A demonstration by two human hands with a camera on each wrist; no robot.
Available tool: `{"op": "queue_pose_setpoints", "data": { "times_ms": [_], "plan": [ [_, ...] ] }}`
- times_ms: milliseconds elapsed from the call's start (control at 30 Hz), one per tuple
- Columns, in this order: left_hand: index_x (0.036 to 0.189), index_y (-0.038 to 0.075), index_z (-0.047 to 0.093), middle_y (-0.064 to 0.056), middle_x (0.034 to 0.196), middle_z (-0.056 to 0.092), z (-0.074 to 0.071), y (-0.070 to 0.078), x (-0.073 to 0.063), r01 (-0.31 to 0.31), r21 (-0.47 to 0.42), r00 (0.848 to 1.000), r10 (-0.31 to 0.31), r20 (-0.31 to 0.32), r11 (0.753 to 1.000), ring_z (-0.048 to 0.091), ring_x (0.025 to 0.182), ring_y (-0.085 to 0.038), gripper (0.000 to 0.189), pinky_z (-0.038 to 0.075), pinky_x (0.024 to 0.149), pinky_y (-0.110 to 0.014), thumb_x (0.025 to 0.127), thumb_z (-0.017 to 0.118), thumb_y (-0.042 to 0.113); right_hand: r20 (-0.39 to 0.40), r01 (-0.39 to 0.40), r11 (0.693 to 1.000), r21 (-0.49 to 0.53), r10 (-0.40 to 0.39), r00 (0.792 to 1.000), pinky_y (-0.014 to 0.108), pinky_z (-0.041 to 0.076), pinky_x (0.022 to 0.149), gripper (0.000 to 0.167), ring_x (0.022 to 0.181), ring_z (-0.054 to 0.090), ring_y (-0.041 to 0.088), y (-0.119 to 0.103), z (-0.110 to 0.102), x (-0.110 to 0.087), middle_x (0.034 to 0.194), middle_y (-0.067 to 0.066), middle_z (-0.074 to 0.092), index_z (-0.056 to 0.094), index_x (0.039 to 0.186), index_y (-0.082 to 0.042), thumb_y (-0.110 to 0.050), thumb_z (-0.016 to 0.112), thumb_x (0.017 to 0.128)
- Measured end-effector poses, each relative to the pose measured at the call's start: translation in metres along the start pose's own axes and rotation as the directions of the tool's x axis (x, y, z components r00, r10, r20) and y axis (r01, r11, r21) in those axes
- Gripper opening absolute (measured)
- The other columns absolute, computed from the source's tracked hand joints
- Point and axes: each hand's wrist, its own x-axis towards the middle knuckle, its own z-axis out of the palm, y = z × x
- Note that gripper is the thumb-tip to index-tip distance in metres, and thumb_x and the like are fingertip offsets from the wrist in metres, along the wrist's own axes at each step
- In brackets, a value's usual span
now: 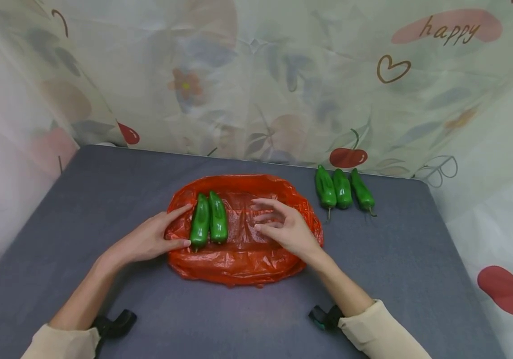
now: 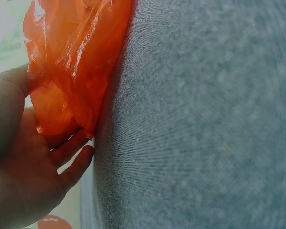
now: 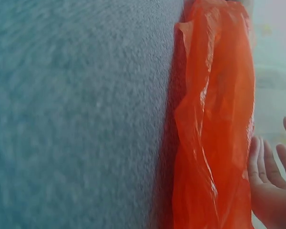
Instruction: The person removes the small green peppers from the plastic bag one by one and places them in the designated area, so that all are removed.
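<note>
Two green peppers, the left pepper [image 1: 200, 224] and the right pepper [image 1: 218, 219], lie side by side in the left half of a spread red plastic bag [image 1: 238, 271]. My left hand [image 1: 157, 234] reaches over the bag's left rim. Its index finger and thumb are spread near the two ends of the left pepper. In the left wrist view, the bag's thin wall [image 2: 81, 62] partly covers the left hand's fingers. Over the bag's right side is my right hand [image 1: 287, 229], fingers apart and loosely bent, with nothing between them.
Several things stand around: three more green peppers [image 1: 342, 189] lie in a row at the back right of the dark grey table [image 1: 247, 319]. A patterned curtain [image 1: 252, 99] hangs behind the table and along both sides. Black straps [image 1: 117, 324] sit at the wrists.
</note>
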Motion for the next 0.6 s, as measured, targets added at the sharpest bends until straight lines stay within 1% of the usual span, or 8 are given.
{"op": "queue_pose_setpoints", "data": {
  "times_ms": [100, 233, 300, 367, 433, 500, 600],
  "plan": [
    [0.156, 0.014, 0.033, -0.019, 0.127, 0.054, 0.0, 0.0, 0.0, 0.0, 0.003, 1.0, 0.0, 0.001, 1.0, 0.053, 0.109, -0.03, 0.088, 0.047, 0.092, -0.049, 0.087, 0.073, 0.05, 0.008, -0.022, 1.0, 0.007, 0.022, 1.0, 0.03, 0.055, 0.081, 0.052, 0.113, 0.062, 0.037, 0.002, 0.004, 0.001, 0.137, 0.019, 0.056, 0.054, 0.14, -0.004, 0.0, 0.07, 0.091],
    [0.156, 0.014, 0.033, -0.019, 0.128, 0.054, 0.0, 0.0, 0.0, 0.001, 0.005, 1.0, -0.001, 0.005, 1.0, 0.052, 0.11, -0.03, 0.088, 0.047, 0.092, -0.049, 0.087, 0.073, 0.051, 0.019, -0.053, 0.999, 0.007, 0.053, 0.998, 0.042, 0.057, 0.08, 0.05, 0.11, 0.063, 0.036, 0.004, 0.009, 0.003, 0.133, 0.024, 0.057, 0.056, 0.139, -0.007, -0.002, 0.07, 0.091],
    [0.156, 0.014, 0.033, -0.019, 0.128, 0.054, 0.0, 0.001, 0.0, -0.001, 0.003, 1.0, 0.001, 0.005, 1.0, 0.052, 0.11, -0.03, 0.088, 0.047, 0.092, -0.049, 0.087, 0.073, 0.05, 0.017, -0.059, 0.998, -0.005, 0.059, 0.998, 0.045, 0.057, 0.079, 0.05, 0.11, 0.064, 0.036, 0.004, 0.012, 0.004, 0.133, 0.022, 0.057, 0.056, 0.139, -0.008, -0.003, 0.071, 0.091],
    [0.156, 0.014, 0.033, -0.019, 0.128, 0.054, 0.0, 0.001, 0.0, -0.005, 0.003, 1.0, 0.005, 0.002, 1.0, 0.052, 0.11, -0.03, 0.088, 0.047, 0.092, -0.049, 0.087, 0.073, 0.05, 0.013, -0.057, 0.998, -0.019, 0.058, 0.998, 0.043, 0.057, 0.079, 0.051, 0.11, 0.064, 0.035, 0.005, 0.014, 0.005, 0.134, 0.018, 0.057, 0.056, 0.139, -0.007, -0.003, 0.071, 0.091],
    [0.156, 0.014, 0.033, -0.019, 0.129, 0.054, 0.0, 0.001, 0.0, -0.007, 0.003, 1.0, 0.007, -0.002, 1.0, 0.052, 0.11, -0.03, 0.088, 0.047, 0.092, -0.049, 0.087, 0.073, 0.05, 0.011, -0.048, 0.998, -0.038, 0.048, 0.999, 0.037, 0.057, 0.079, 0.051, 0.11, 0.064, 0.034, 0.005, 0.016, 0.006, 0.134, 0.017, 0.058, 0.056, 0.139, -0.006, -0.004, 0.072, 0.09],
    [0.156, 0.014, 0.033, -0.019, 0.128, 0.054, 0.0, 0.001, 0.0, -0.009, 0.003, 1.0, 0.009, -0.003, 1.0, 0.052, 0.11, -0.03, 0.088, 0.046, 0.092, -0.049, 0.087, 0.073, 0.049, 0.014, -0.043, 0.998, -0.048, 0.044, 0.999, 0.033, 0.056, 0.079, 0.052, 0.109, 0.065, 0.032, 0.006, 0.018, 0.007, 0.133, 0.017, 0.059, 0.056, 0.139, -0.006, -0.005, 0.073, 0.09],
    [0.156, 0.014, 0.032, -0.019, 0.128, 0.054, 0.0, 0.001, 0.001, -0.014, 0.005, 1.0, 0.014, -0.003, 1.0, 0.052, 0.11, -0.03, 0.088, 0.046, 0.092, -0.049, 0.087, 0.073, 0.05, 0.024, -0.052, 0.997, -0.058, 0.054, 0.998, 0.031, 0.056, 0.08, 0.052, 0.107, 0.066, 0.029, 0.008, 0.021, 0.009, 0.13, 0.021, 0.06, 0.057, 0.139, -0.006, -0.007, 0.074, 0.09]
  ]
}}
